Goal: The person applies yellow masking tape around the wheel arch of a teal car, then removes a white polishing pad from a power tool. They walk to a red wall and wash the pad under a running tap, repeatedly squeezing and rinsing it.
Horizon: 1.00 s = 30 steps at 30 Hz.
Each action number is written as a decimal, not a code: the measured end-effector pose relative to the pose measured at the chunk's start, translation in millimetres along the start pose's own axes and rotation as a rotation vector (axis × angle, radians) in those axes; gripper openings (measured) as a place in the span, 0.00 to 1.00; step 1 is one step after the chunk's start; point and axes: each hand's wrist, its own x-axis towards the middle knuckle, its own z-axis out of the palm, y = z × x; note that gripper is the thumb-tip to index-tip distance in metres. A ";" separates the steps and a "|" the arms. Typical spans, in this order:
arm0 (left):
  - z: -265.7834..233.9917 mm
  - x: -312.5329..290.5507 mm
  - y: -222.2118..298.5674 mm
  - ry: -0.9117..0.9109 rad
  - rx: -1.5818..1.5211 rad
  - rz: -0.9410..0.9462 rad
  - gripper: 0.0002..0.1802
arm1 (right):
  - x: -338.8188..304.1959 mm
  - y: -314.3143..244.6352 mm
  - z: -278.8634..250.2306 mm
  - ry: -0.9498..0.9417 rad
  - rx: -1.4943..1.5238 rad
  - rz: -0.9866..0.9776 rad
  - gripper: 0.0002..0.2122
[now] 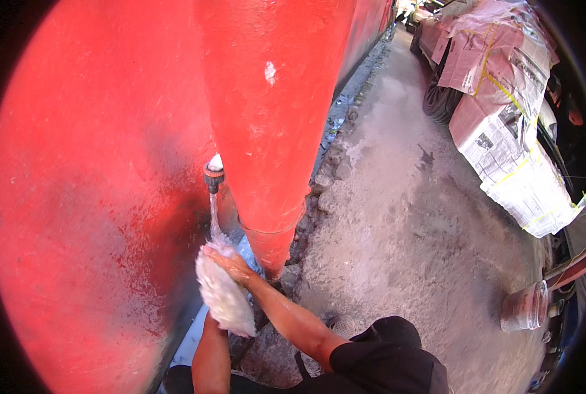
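Water runs from a wall tap [213, 176] with a dark ribbed fitting and an orange ring. Directly below, the stream [214, 217] lands on the top of a white, shaggy wash mitt [222, 292]. My right hand [230, 264] grips the mitt's upper end, thumb and fingers pressed into the wet pile. From the lower edge my left forearm [212, 358] rises to the mitt's underside. The mitt covers my left hand, so its fingers are hidden; whether it is inside or behind the mitt I cannot tell.
A red wall [89, 164] and a thick red pillar [273, 118] stand close by. Rubble [326, 180] lines the pillar's foot beside a rough concrete floor [411, 236]. At right are a newspaper-masked vehicle [503, 131] and a clear plastic bucket [524, 307].
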 end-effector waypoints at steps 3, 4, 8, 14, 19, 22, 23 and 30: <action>-12.6 5.6 0.5 0.029 0.070 0.060 0.26 | -5.8 0.5 13.9 0.123 0.353 0.092 0.13; -16.0 9.4 -1.3 0.034 0.097 0.079 0.25 | 0.5 11.9 11.9 0.143 0.311 0.064 0.13; -23.9 33.6 -4.1 0.027 0.291 0.260 0.22 | 26.8 42.1 -0.7 0.297 0.285 -0.084 0.14; -27.9 47.5 42.2 0.009 0.508 0.598 0.17 | 6.2 50.1 12.6 0.292 0.237 -0.049 0.14; 23.1 13.8 44.7 0.143 0.516 0.595 0.15 | 10.7 63.9 -4.0 0.282 0.271 -0.014 0.15; 60.0 -12.5 41.3 0.167 0.498 0.549 0.13 | 9.9 70.7 -0.3 0.293 0.290 -0.001 0.15; 64.8 -15.8 40.1 0.144 0.467 0.529 0.12 | 9.2 71.9 -1.2 0.300 0.284 0.000 0.15; 81.1 -8.8 50.8 0.134 0.488 0.661 0.18 | 17.5 84.4 8.5 0.404 0.172 -0.081 0.16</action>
